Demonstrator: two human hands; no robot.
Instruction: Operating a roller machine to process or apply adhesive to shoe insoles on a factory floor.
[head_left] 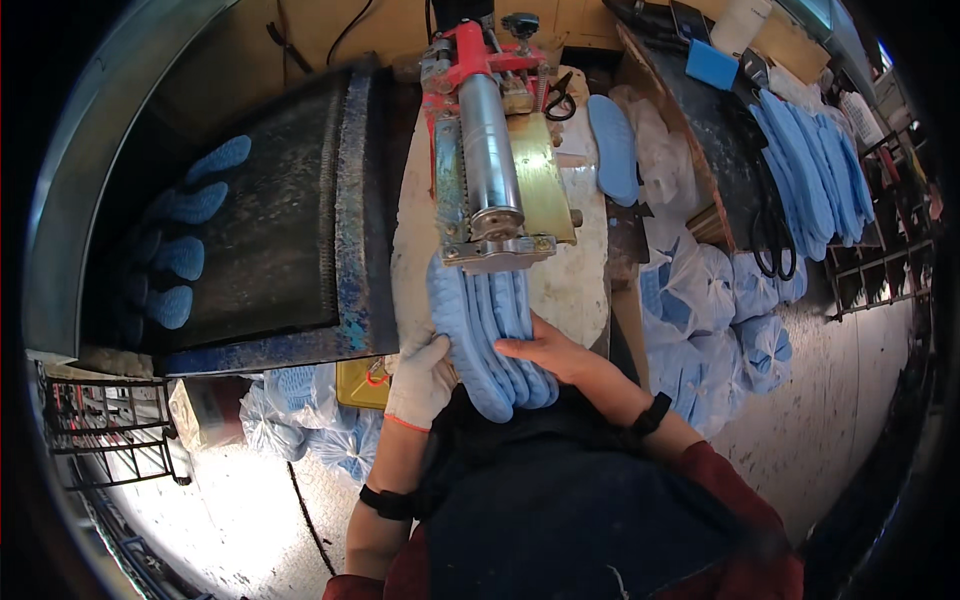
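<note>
Between my two hands is a bundle of light-blue quilted soles (490, 350), several of them standing on edge side by side. My left hand (422, 378), in a white glove with an orange cuff edge, is closed against the left side of the bundle. From the right, my bare right hand (550, 350) presses on the other side with its thumb on top. The far ends of the soles reach to the front of a machine with a shiny metal roller (486, 145) and a red frame (470, 50). My fingers under the bundle are hidden.
At left, a dark belt (250, 230) carries several blue soles (180, 258). One sole (613, 150) and black-handled scissors (562, 100) lie beyond the machine. Clear bags of blue soles (715, 370) stand at right, below a table with stacked soles (810, 170) and large scissors (773, 240).
</note>
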